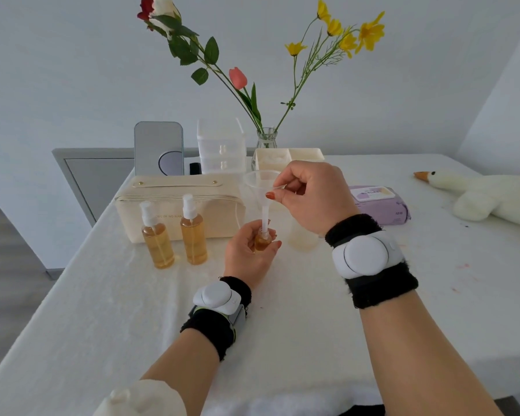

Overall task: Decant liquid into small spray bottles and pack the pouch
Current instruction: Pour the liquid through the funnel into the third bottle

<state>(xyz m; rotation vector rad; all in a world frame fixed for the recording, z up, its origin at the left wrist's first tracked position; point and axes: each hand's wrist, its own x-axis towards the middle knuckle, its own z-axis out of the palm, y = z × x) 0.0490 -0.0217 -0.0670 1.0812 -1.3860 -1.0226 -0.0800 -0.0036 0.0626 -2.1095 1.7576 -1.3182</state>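
While the left hand [246, 253] curls its fingers [273, 244] round the small bottle [262, 242] just right of the pouch [174, 202], the right hand [315, 193] pinches the funnel [257, 183] rim, stem in the neck. Filling looks done; next, lift the funnel straight out without dripping.
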